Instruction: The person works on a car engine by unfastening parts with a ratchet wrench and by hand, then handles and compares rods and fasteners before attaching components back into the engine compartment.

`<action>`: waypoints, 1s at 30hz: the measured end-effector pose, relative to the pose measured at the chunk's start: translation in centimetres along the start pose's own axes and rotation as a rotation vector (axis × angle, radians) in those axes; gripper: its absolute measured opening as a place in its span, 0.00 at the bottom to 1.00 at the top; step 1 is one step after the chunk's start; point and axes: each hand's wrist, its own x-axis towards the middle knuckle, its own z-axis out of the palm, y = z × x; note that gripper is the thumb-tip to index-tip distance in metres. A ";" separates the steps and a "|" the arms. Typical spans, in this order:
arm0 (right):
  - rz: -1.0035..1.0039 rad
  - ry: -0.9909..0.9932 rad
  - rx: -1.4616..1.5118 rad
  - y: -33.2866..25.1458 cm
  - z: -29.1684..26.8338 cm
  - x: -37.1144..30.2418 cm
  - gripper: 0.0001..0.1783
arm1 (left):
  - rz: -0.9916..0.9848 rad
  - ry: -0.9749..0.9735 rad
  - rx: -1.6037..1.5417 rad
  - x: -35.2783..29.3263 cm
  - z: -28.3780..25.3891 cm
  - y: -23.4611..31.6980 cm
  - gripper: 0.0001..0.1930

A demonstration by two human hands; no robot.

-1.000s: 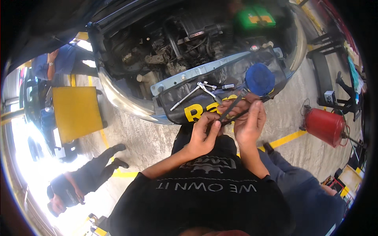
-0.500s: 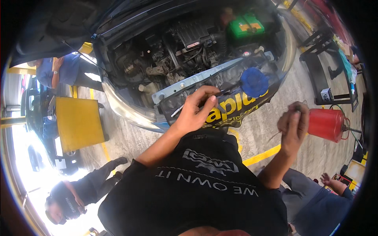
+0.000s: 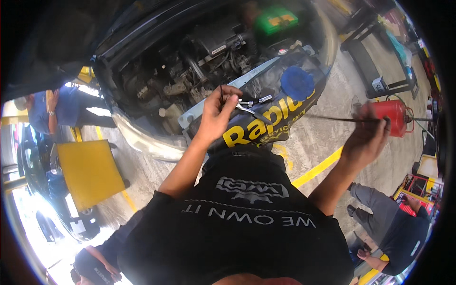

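My left hand [image 3: 216, 114] hovers over the black fender cover [image 3: 280, 124] at the car's front edge, thumb and fingers pinched together. A short dark tip sticks up from that pinch; what it belongs to is hidden. Close by its fingertips, a chrome ratchet [image 3: 248, 112] and a socket [image 3: 265, 99] lie on the cover. Farther right sits a round blue dish [image 3: 297, 82]. Off to the right, clear of the car, my right hand [image 3: 368, 140] is blurred, its fingers closed on a long thin dark rod [image 3: 327, 118] that points left.
Ahead lies the open engine bay [image 3: 190, 66], with a green battery [image 3: 275, 20] at far right. A red canister [image 3: 389, 118] stands beyond my right hand, near a black cart [image 3: 384, 71]. At left is a yellow panel [image 3: 89, 173]. Several people stand around.
My right hand has moved right and now shows the long rod extended leftward. My left hand has shifted left, uncovering the ratchet and socket. The whole view has shifted too.
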 end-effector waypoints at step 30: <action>0.469 -1.026 -0.430 4.5 5.2 -7.0 0.18 | -0.119 -0.123 -0.082 -0.6 5.2 0.9 0.13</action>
